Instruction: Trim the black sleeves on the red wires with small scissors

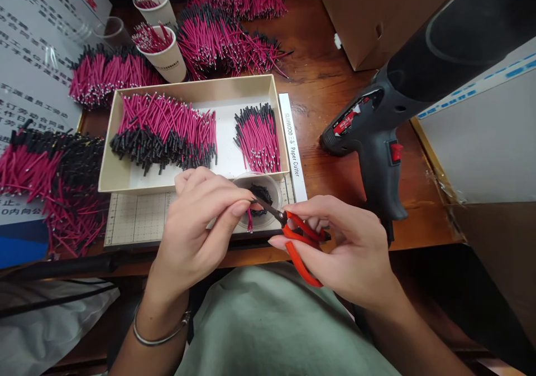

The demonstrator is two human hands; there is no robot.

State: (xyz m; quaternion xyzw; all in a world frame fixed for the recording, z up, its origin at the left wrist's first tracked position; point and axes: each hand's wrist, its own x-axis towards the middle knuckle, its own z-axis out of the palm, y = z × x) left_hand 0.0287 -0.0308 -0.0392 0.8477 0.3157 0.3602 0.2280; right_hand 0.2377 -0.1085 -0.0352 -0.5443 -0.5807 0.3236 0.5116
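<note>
My left hand (205,214) pinches a short magenta wire (250,220) between thumb and forefinger; its lower end hangs down below the fingertips. Red-handled scissors (299,236) are in my right hand (347,247), with the fingers through and around the handles. The dark blades point left and their tips reach the fingertips of my left hand. Under the blades stands a clear round tub (274,189) with small black pieces in it. Behind my hands is a shallow cream box (196,88), holding a wide pile of black-ended magenta wires (167,125) and a smaller bundle (257,139).
A paper cutter (293,147) lies beneath the box and tub. Paper cups (167,61) with wires and large wire heaps (218,38) stand behind; another heap (54,181) is at left. A black heat gun (377,141) stands at right, before a cardboard box (360,13).
</note>
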